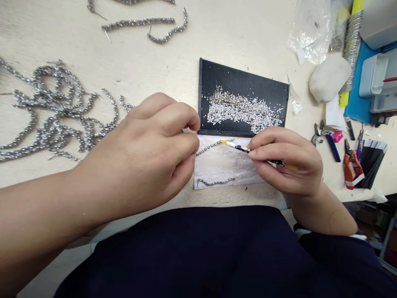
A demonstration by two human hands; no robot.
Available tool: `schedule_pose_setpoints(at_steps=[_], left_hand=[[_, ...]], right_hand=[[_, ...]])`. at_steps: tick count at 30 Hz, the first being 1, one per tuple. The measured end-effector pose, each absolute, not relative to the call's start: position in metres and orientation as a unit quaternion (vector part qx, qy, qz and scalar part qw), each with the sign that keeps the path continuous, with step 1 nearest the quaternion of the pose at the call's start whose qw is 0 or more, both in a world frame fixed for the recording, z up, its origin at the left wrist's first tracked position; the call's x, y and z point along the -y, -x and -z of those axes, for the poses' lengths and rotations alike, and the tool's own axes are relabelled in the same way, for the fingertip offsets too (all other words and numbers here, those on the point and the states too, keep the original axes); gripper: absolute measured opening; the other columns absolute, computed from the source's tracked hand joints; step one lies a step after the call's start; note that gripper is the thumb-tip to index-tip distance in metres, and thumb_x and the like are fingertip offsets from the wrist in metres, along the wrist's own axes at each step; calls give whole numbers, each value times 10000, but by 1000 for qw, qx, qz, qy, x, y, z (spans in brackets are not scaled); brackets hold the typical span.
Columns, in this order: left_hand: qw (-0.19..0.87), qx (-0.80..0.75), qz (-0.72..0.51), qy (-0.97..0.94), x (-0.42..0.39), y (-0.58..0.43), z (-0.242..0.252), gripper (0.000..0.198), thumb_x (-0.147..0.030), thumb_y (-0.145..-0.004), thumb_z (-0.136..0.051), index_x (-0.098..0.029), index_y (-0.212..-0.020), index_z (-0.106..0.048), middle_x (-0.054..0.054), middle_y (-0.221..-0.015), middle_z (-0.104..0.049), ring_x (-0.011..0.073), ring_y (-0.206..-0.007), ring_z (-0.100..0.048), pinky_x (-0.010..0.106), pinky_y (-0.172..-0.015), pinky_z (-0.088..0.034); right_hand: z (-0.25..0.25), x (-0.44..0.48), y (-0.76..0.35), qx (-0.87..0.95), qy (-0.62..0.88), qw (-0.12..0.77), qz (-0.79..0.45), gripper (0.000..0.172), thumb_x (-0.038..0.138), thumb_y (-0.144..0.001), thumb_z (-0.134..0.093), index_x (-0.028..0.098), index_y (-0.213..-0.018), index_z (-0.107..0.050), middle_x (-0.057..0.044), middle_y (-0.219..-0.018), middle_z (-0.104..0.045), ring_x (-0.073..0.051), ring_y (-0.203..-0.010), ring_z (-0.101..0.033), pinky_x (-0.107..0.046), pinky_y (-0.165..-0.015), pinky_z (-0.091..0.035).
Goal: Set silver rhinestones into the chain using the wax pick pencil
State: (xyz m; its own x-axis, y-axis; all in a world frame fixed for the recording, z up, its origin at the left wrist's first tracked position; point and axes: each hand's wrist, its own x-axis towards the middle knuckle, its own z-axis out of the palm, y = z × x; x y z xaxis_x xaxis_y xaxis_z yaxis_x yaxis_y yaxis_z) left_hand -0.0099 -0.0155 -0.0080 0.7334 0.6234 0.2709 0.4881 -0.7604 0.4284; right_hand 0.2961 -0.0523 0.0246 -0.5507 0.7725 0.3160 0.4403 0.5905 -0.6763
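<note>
My left hand (155,149) is closed, with thumb and forefinger pinched on one end of a thin rhinestone strand (208,148). The strand runs out to the right above a white sheet (229,163). A pen-like stick with a yellow tip (237,146) is gripped in my right hand (288,159), its tip at the strand near the far end. A second short strand (216,182) lies along the sheet's near edge. Just beyond the sheet, a black ribbed tray (242,76) carries a spread of tiny shiny rhinestones (235,109).
A heap of silver rhinestone strands (58,107) lies at left, with more strands (138,22) behind. To the right are a white stone (330,78), a plastic bag (312,31), red-handled cutters (352,167), blue-handled pliers (332,147) and a blue tray (355,99).
</note>
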Motion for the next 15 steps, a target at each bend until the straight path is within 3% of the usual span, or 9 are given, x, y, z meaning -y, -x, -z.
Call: schedule_pose_setpoints(at_steps=[6,15], left_hand=[[173,-293,-204,-918,14,10,9,235,-283,-1077,-477,-229,-892,-612,27,-1181,-612,238,-1170,-633,484,-973,-656],[174,-299,-197,-917,14,11,9,219,-274,-1047,-471,-234,-907,-636,13,-1215,-604,236,-1198,-630,506,-1001,-639]], right_hand=[[-24,53,-294,827,356,318,-298,238,51,-934,-764,197,-1122,-772,-69,-1003,-831,-182,-911,-825,-297,-804,-711],[-21,55,-291,815,391,319,-285,269,81,-935,-792,269,-1127,-795,-33,-991,-873,-196,-908,-856,-299,-820,-739]])
